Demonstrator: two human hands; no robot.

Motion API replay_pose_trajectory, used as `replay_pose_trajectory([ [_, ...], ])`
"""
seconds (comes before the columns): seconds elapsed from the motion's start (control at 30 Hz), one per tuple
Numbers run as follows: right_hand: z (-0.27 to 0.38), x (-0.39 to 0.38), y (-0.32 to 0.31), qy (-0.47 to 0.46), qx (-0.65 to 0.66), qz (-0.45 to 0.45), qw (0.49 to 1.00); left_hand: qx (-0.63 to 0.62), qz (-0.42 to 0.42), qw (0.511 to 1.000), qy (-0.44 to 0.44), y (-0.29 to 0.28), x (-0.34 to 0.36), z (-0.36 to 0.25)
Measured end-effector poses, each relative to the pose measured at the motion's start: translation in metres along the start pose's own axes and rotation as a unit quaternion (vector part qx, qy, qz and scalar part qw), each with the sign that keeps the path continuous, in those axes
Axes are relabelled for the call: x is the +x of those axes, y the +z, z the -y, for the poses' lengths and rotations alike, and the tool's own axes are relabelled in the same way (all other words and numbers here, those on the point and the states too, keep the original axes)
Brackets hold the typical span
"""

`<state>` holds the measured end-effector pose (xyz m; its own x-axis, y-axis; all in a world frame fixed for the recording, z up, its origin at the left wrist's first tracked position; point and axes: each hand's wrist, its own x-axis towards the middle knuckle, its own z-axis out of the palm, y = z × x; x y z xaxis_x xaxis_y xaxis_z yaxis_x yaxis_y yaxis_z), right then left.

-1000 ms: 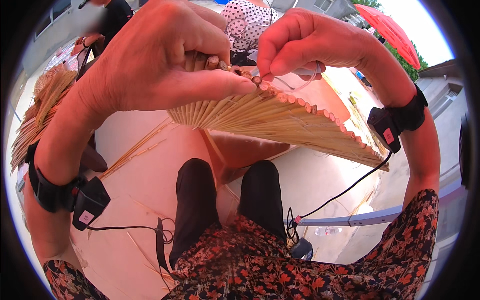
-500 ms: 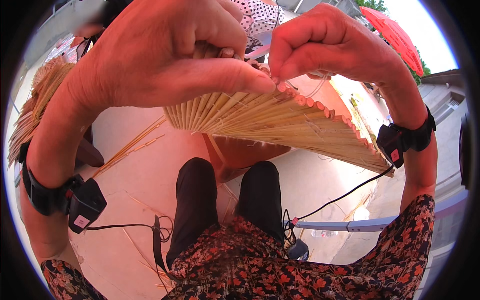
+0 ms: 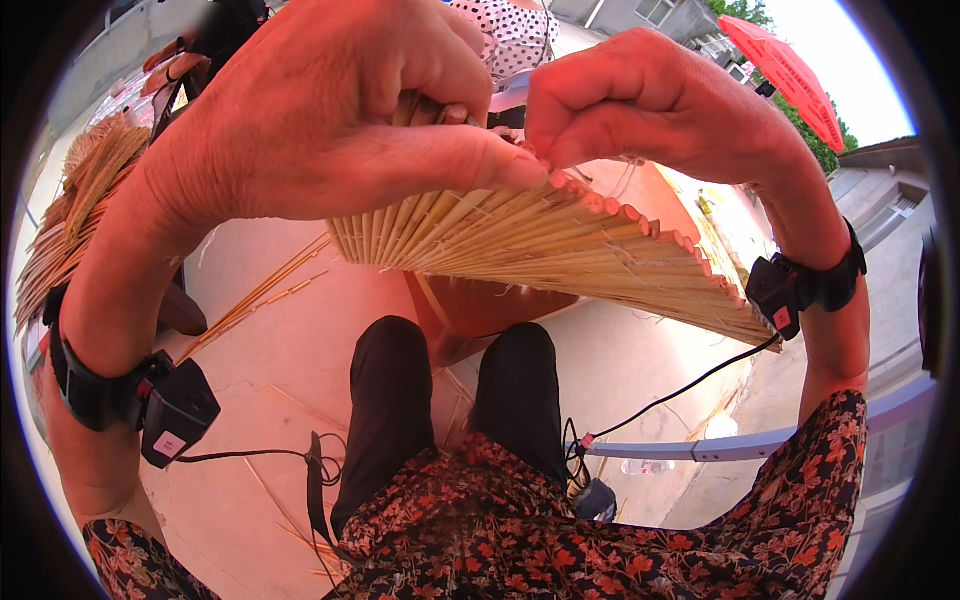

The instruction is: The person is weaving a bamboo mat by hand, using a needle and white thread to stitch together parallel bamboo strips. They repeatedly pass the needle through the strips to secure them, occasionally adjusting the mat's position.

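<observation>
A fan-shaped panel of straw-coloured reeds [image 3: 560, 270] hangs in front of me above my knees, its round cut ends along the upper edge. My left hand [image 3: 340, 130] is closed over that edge at the upper left, thumb lying along the reed ends. My right hand [image 3: 650, 110] is closed in a pinch just beside the left thumb tip, at the edge, with a thin pale cord [image 3: 625, 182] trailing below its fingers. The exact point under the right fingertips is hidden.
Reed bundles [image 3: 80, 220] lie at the far left, loose reeds [image 3: 255, 300] on the pale floor. A brown board [image 3: 500, 300] sits below the panel. A person in polka dots [image 3: 500, 30] and another [image 3: 225, 30] are behind. A red umbrella [image 3: 780, 75] stands upper right.
Both hands have moved somewhat rightward since a second ago, with the panel shifting slightly. Since half a second ago, my right hand has moved slightly left and down, closer to my left thumb.
</observation>
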<state>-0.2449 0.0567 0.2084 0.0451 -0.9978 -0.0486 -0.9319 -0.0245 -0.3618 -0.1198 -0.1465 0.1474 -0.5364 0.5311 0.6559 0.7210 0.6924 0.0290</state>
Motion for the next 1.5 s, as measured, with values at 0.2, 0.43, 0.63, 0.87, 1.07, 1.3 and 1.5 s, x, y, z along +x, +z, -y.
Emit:
replay_pose_trajectory([
  [0.2,0.007,-0.009,0.010,0.025,-0.055,-0.030,0.998,0.003,-0.008,1.000,-0.007,0.005,-0.005,0.000],
  [0.43,0.005,-0.006,0.019,-0.027,-0.062,-0.028,0.997,-0.005,-0.012,1.000,0.005,0.007,-0.009,-0.004],
  [0.63,0.008,-0.012,0.019,0.005,-0.090,-0.051,0.995,0.012,-0.033,0.999,0.007,0.014,-0.011,0.002],
  [0.87,0.019,-0.015,0.040,0.061,-0.126,-0.055,0.989,0.005,-0.038,0.999,-0.001,0.020,-0.013,-0.006],
  [1.07,0.026,-0.013,0.049,0.090,-0.171,-0.044,0.980,0.039,-0.045,0.998,0.021,0.026,-0.018,-0.008],
  [1.3,0.025,-0.036,0.038,0.099,-0.231,-0.145,0.957,0.126,-0.101,0.987,-0.006,0.038,-0.012,0.000],
  [1.5,0.001,-0.062,0.043,0.108,-0.358,-0.183,0.909,0.207,-0.109,0.972,-0.001,0.033,0.003,-0.007],
])
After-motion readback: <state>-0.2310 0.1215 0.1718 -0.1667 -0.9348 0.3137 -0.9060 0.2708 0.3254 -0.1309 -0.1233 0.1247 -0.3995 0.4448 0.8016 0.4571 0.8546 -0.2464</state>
